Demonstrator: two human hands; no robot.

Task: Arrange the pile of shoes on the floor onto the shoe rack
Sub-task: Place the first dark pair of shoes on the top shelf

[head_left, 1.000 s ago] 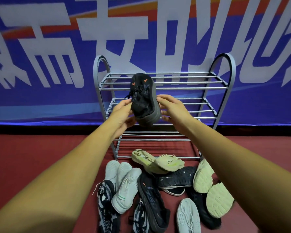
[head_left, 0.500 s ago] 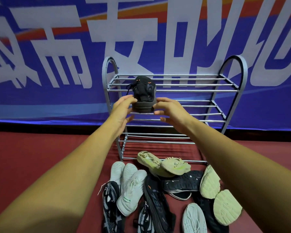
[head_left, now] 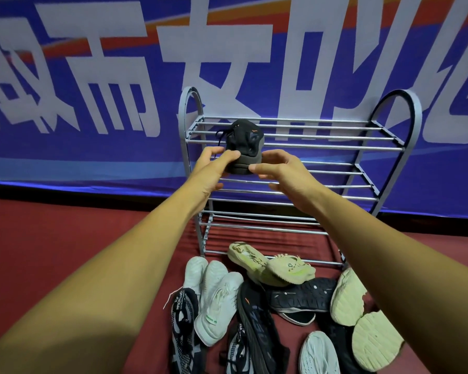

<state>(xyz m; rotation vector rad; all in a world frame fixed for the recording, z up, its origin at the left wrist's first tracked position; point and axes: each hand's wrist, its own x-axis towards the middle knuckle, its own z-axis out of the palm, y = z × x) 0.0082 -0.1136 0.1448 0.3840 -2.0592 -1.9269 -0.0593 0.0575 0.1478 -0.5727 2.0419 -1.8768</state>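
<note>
A black sneaker (head_left: 245,143) with orange marks lies on the left part of the top shelf of the grey metal shoe rack (head_left: 335,129), heel toward me. My left hand (head_left: 214,168) pinches the heel's left side and my right hand (head_left: 281,171) touches its right side with the fingertips. Below the rack, a pile of shoes lies on the red floor: white sneakers (head_left: 216,298), pale yellow sneakers (head_left: 276,265), a black shoe (head_left: 257,322) and black-and-white patterned ones (head_left: 184,327).
The rack stands against a blue banner (head_left: 92,76) with large white characters. Its three lower shelves (head_left: 322,184) hold nothing. Red floor (head_left: 52,238) stretches to the left of the rack and pile.
The black sneaker went from held tilted in front of the rack to resting on the top shelf, heel toward me. Both hands followed it up and stay at its heel.
</note>
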